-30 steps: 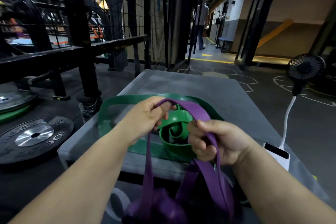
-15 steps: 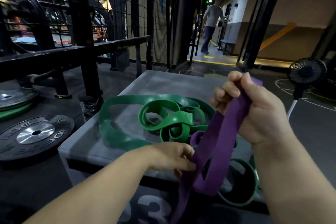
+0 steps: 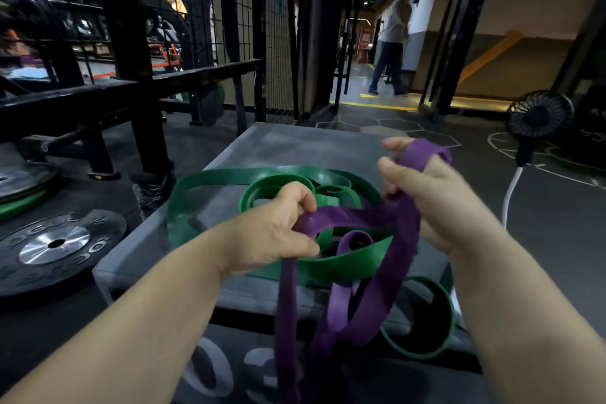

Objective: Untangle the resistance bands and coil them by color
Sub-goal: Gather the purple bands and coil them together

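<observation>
- Head view: my left hand [image 3: 275,229] pinches the flat purple rubber resistance band [image 3: 403,239] between thumb and curled fingers, just above the pile.
- My right hand [image 3: 436,203] sits a little higher and farther out, with its fingers curled and a turn of the same band wrapped over them. Both hands are clamped on purple, neither on green.
- A short span of the purple band runs between my hands. The rest drops in long loops past the near edge of the grey box [image 3: 295,144] and out of sight below.
- The wide green rubber resistance bands [image 3: 210,178] lie in a heap of loops on the box top, under my hands. A small purple loop sits inside that heap, so I judge the colours not fully parted.
- I expect the band to be light, limp and stretchy, with a grippy surface. It will sag and twist, and its flat faces will cling to the green, so a hard tug would likely tighten the snarl.
- The best hold is across its width, close to where it crosses the green, so I can feed slack through instead of hauling from a far end.
</observation>
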Tool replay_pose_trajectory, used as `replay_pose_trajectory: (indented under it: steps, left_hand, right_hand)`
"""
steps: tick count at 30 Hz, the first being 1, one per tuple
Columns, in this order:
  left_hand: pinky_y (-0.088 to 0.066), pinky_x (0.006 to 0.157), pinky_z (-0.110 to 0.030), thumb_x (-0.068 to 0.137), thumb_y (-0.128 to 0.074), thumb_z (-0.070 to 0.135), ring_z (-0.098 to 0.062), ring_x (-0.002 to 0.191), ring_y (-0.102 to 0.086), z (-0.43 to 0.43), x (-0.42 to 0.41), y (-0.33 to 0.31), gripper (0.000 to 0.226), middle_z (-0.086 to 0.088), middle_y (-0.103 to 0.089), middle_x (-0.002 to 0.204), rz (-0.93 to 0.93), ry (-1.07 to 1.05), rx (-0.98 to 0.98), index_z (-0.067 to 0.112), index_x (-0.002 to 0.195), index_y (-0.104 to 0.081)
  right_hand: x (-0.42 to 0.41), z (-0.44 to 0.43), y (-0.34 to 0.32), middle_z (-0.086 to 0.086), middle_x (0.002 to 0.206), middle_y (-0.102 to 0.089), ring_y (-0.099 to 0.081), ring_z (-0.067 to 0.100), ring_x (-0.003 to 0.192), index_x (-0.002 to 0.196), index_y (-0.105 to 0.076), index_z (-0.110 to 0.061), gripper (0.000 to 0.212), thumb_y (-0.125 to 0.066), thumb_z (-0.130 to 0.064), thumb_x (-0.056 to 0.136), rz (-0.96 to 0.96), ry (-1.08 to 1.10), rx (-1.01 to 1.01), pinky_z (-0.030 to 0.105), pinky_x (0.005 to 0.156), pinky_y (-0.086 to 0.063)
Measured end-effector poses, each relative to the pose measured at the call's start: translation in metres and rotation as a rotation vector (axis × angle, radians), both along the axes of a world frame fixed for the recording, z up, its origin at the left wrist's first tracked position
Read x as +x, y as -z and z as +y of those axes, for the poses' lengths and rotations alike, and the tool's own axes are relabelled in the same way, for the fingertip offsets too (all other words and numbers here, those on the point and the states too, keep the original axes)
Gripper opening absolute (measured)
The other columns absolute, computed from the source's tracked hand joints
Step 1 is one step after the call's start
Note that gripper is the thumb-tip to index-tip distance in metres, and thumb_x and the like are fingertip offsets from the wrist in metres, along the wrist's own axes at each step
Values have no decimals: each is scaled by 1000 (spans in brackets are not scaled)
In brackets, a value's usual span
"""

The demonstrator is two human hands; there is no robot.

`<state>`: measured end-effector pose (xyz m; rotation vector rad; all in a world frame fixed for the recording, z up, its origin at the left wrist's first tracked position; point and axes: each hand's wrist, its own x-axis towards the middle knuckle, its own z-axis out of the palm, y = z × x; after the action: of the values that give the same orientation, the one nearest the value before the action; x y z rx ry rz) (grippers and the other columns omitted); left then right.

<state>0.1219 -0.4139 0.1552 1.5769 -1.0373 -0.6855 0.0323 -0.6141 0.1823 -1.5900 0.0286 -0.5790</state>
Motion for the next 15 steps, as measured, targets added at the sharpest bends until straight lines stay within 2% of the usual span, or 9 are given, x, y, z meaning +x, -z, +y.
replay_pose_trajectory:
  steps: [1, 3, 5, 7, 8, 10, 12, 15]
  left_hand:
    - [-36, 71, -32, 71, -60, 8, -15, 73, -40, -1, -2, -1, 34, -5, -45, 82, -25, -41, -26, 16, 95, -36]
    - [-35, 69, -33, 70, -61, 9, -16, 73, -40, -4, -3, -4, 29, -5, -48, 79, -49, -150, -117, 14, 90, -41]
    - [-38, 68, -28, 77, -64, 3, -11, 71, -44, -3, 1, -5, 27, 1, -51, 75, -41, -219, -199, 14, 89, -42]
    - [-38, 70, -27, 82, -64, 2, -8, 70, -45, -1, 5, -3, 27, 2, -51, 75, -48, -228, -195, 14, 91, -42]
    - [-39, 69, -25, 80, -64, 7, -7, 70, -46, 0, 6, -3, 27, 3, -52, 74, -52, -218, -181, 14, 93, -41]
    - [-40, 69, -25, 74, -61, 15, -7, 69, -48, 2, 7, -3, 32, 3, -55, 73, -46, -193, -152, 13, 97, -37]
    - [-40, 73, -33, 73, -61, 18, -16, 76, -48, 3, 10, 1, 37, -6, -56, 82, -64, -218, -108, 14, 98, -34]
    - [-50, 77, -41, 68, -66, 19, -18, 82, -55, 4, 19, 10, 44, -16, -59, 101, -152, -295, 19, 20, 96, -32]
  right_hand:
    - [2, 7, 6, -11, 69, -57, -52, 9, 66, 103, -57, -24, 32, -74, -28, 76, 71, -18, -50, 30, 72, -44]
    - [6, 20, 17, -10, 72, -58, -53, 11, 70, 102, -58, -25, 42, -70, -47, 69, 172, -71, -112, 33, 74, -46]
    - [10, 31, 27, -10, 71, -60, -54, 9, 69, 102, -57, -26, 58, -70, -67, 63, 224, -131, -174, 34, 71, -46]
    - [13, 38, 34, -8, 77, -61, -56, 9, 75, 103, -56, -26, 65, -67, -77, 63, 231, -169, -307, 38, 75, -48]
    - [14, 40, 36, -6, 79, -61, -56, 8, 77, 101, -57, -24, 60, -64, -74, 70, 232, -190, -368, 37, 78, -49]
    - [14, 43, 36, -4, 77, -61, -57, 6, 75, 93, -60, -20, 38, -61, -57, 85, 251, -240, -406, 30, 77, -48]
    - [13, 44, 34, -4, 72, -64, -60, 10, 72, 84, -64, -20, 19, -60, -35, 93, 298, -279, -350, 29, 75, -49]
    - [12, 41, 31, -1, 69, -63, -58, 18, 69, 78, -62, -15, 19, -58, -18, 97, 314, -250, -317, 31, 71, -48]
